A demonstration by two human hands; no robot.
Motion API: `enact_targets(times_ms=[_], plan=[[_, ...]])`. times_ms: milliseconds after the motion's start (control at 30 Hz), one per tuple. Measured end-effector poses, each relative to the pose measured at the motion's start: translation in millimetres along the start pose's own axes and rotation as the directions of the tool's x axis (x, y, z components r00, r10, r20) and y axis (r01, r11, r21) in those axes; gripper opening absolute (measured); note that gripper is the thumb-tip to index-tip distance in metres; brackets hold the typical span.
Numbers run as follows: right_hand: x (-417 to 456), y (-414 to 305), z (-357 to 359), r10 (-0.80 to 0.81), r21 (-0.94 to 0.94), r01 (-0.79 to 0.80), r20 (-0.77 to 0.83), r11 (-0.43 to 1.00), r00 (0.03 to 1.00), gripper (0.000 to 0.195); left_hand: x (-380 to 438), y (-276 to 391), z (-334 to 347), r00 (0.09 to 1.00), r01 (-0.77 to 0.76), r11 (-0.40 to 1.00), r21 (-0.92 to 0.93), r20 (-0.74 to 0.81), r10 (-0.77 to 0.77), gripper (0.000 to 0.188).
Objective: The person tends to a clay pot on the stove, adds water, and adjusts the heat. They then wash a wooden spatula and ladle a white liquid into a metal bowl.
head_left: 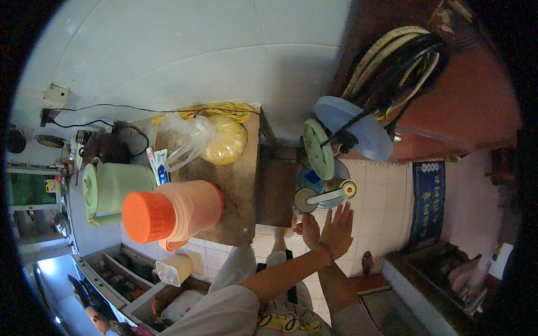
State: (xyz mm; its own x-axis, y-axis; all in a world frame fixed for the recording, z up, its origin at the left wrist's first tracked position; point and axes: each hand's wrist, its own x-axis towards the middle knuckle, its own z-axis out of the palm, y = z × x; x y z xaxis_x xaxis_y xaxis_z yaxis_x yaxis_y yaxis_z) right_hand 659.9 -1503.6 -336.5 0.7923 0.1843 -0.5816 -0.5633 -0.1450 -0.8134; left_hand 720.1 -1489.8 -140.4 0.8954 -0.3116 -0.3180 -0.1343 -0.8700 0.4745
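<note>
My forearms cross at the wrists. My left hand (339,231), on the arm in front, is spread with nothing seen in it. My right hand (310,232) is just left of it, its fingers partly curled at the near side of a round disc (303,200). Whether it grips anything there is hidden. A pale crank arm (325,196) runs from the disc to a round yellow-rimmed knob (349,190), just beyond my left fingertips. A metal basin (341,168) and a green plastic lid (318,149) are behind the crank.
On a wooden table (235,185) at left are an orange thermos jug (189,210), a green jug (119,185), a toothpaste box (162,166) and a plastic bag with yellow contents (225,140). Coiled cables (378,63) hang at upper right by a blue plastic lid (353,126). A blue mat (428,201) lies right.
</note>
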Motion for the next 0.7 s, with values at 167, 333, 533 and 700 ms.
enact_targets(times_ms=[167, 333, 533, 700], plan=[[14, 28, -7, -0.155, -0.244, 0.157, 0.027, 0.957, 0.988, 0.037, -7, 3, 2, 0.999, -0.03, 0.998, -0.055, -0.011, 0.03, 0.07], [-5, -43, -6, 0.153, 0.039, -0.158, 0.103, 0.987, 0.983, 0.037, -12, 2, -10, 0.997, -0.017, 0.997, -0.08, 0.068, 0.023, 0.071], [-2, -27, -6, 0.188, 0.082, -0.196, 0.098, 0.977, 0.977, 0.04, -17, -11, -4, 0.999, -0.003, 0.997, -0.074, 0.034, 0.005, 0.069], [0, -27, -8, 0.238, 0.05, -0.243, 0.101, 0.969, 0.966, 0.04, -17, -15, 1, 1.0, -0.012, 0.996, -0.088, 0.019, 0.014, 0.07]])
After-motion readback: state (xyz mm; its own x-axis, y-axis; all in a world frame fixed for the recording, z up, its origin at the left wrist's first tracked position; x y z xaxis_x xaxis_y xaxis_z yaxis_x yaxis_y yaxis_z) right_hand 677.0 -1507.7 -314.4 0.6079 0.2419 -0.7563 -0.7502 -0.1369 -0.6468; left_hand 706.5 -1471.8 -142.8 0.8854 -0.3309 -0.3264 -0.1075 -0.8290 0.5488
